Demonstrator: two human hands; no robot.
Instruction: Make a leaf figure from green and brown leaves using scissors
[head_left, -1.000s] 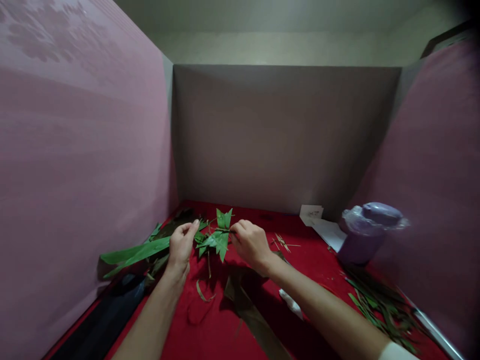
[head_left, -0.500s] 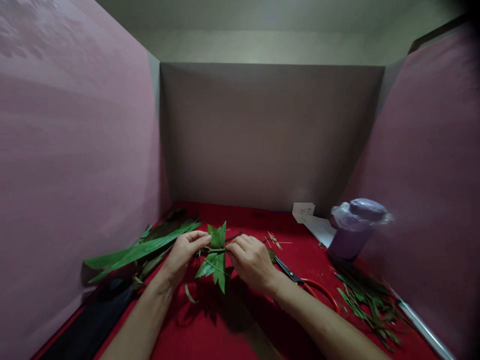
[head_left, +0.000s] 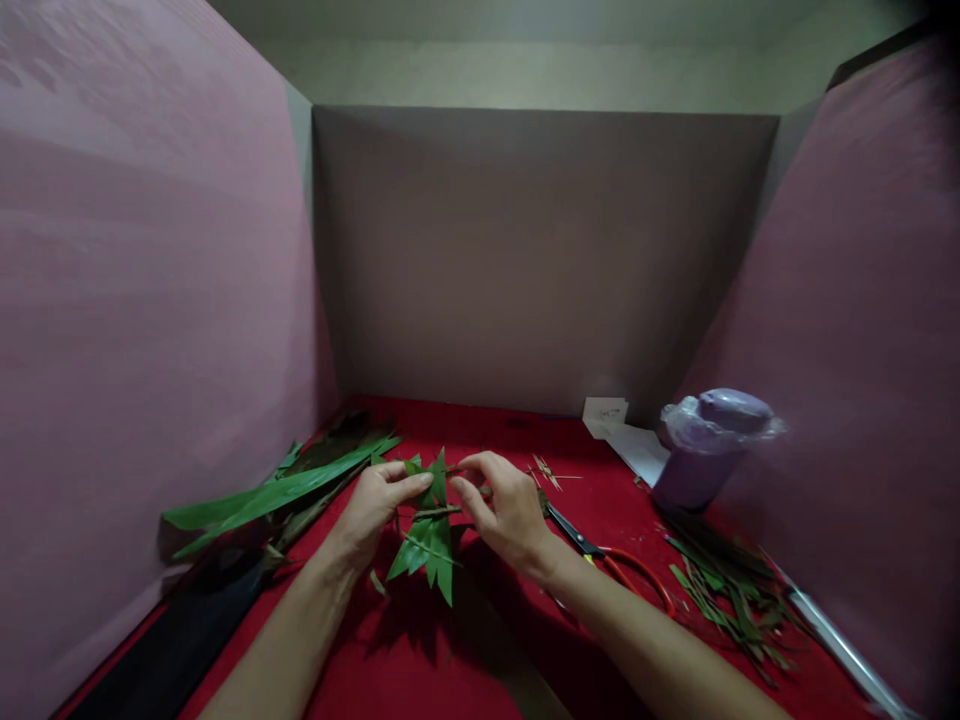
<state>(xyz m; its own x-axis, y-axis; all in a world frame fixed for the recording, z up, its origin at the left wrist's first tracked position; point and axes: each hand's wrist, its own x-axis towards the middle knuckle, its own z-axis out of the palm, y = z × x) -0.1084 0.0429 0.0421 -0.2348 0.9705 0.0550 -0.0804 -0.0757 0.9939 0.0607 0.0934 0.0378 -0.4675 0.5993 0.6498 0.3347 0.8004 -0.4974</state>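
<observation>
My left hand [head_left: 375, 505] is closed, thumb and fingers pinching a cut green leaf piece [head_left: 424, 552] with pointed, jagged ends. A thin brown-green twig [head_left: 439, 512] crosses the middle of the leaf, and a finer stick passes through its lower half. Just right of the leaf is my right hand [head_left: 510, 510], its thumb and index finger slightly apart. Its index fingertip is close to a thin reddish stem at the leaf's upper edge; whether they touch I cannot tell. The other right fingers are partly hidden.
Red-handled scissors [head_left: 600, 555] lie right of my right hand, below several thin sticks [head_left: 549, 472]. Long green leaves [head_left: 277, 495] and a black item [head_left: 187, 635] lie left. On the right are a purple container [head_left: 690, 480], white paper [head_left: 637, 452], leaf scraps [head_left: 739, 610] and a silvery rod [head_left: 844, 640].
My right thumb and index finger have come off the twig and moved up and apart. My left thumb has shifted further over the leaf, which now sits slightly lower.
</observation>
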